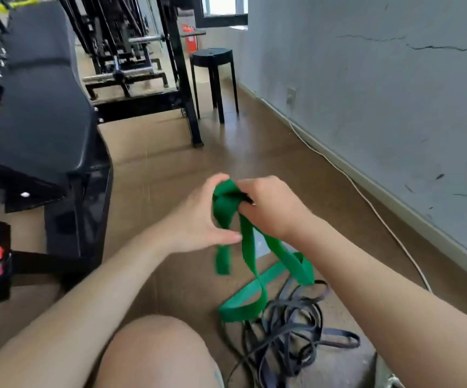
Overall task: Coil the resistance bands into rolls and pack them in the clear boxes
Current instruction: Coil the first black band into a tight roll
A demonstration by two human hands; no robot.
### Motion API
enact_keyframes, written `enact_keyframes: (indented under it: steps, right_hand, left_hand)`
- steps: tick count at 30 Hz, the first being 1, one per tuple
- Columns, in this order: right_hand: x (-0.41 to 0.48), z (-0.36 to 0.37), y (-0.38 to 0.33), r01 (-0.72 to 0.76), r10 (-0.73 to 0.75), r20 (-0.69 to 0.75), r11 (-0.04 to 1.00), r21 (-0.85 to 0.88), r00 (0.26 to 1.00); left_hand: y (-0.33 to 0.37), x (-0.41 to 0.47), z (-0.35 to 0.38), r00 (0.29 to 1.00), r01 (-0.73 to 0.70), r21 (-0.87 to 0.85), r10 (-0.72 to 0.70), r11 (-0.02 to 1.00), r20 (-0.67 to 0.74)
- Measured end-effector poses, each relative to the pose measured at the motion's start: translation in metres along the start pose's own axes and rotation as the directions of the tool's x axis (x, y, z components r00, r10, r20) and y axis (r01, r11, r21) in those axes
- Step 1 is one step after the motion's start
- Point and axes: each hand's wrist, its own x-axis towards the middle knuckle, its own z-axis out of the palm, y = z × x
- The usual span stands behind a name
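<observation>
At about ten o'clock a black padded bench (39, 113) fills the edge of the view, apart from the work. Just right of centre the left hand (198, 217) curls round the top fold of the green band (247, 247), thumb beneath, apparently pinning the start of the roll so it cannot spring open. The right hand (271, 208), touching it at roughly two o'clock from the left, is clenched on the same fold, likely to feed the next turn. The rest of the band hangs below both hands and trails to the floor (156, 163) at five o'clock, where its loop lies on a tangle of dark bands (288, 323) not yet coiled. No clear box can be made out — a pale edge (392, 380) at the bottom right corner is too cropped to identify.
</observation>
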Motion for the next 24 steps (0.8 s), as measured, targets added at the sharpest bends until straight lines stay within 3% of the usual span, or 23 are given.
enact_keyframes:
  steps: [2,4,7,9,11,14,16,18,20,22,24]
  right_hand:
    - [0.003,0.001,-0.010,0.004,-0.001,-0.026,0.994,0.108,1.000]
    - [0.005,0.001,-0.010,-0.110,0.175,-0.134,0.913,0.392,0.975]
    - [0.006,0.004,-0.004,-0.178,0.320,-0.038,0.617,0.766,0.947]
    - [0.004,0.011,0.000,-0.248,0.295,0.107,0.497,0.831,0.949]
    - [0.002,0.021,0.005,-0.305,0.274,0.184,0.509,0.805,0.944]
    - [-0.003,0.044,0.017,-0.331,0.323,0.107,0.801,0.498,0.941]
    - [-0.009,0.063,0.024,-0.346,0.318,0.137,0.883,0.319,0.938]
    - [-0.016,0.085,0.029,-0.407,0.313,0.312,0.860,0.309,0.897]
    - [-0.019,0.113,0.038,-0.511,0.281,0.533,0.785,0.350,0.798]
    - [-0.018,0.146,0.045,-0.551,0.224,0.667,0.766,0.331,0.711]
    - [-0.015,0.178,0.049,-0.510,0.188,0.744,0.829,0.230,0.641]
  left_hand:
    - [-0.001,0.008,0.013,0.999,-0.005,-0.374,0.017,0.927,0.030]
    - [-0.005,0.013,0.019,0.999,-0.016,-0.575,-0.012,0.818,-0.044]
    - [-0.011,0.015,0.023,0.993,-0.048,-0.574,-0.022,0.817,-0.114]
    - [-0.020,0.017,0.026,0.993,-0.035,-0.525,-0.029,0.851,-0.114]
    - [-0.031,0.018,0.034,0.988,0.015,-0.458,-0.083,0.889,-0.128]
    - [-0.050,0.021,0.051,0.976,0.109,-0.169,-0.138,0.979,-0.167]
    - [-0.062,0.019,0.059,0.968,0.187,-0.006,-0.185,0.982,-0.167]
    - [-0.076,0.019,0.063,0.958,0.235,-0.064,-0.242,0.970,-0.154]
    - [-0.084,0.021,0.062,0.941,0.245,-0.151,-0.273,0.958,-0.202]
    - [-0.091,0.024,0.053,0.930,0.229,-0.020,-0.224,0.973,-0.290]
    - [-0.102,0.024,0.032,0.915,0.215,0.239,-0.110,0.947,-0.387]
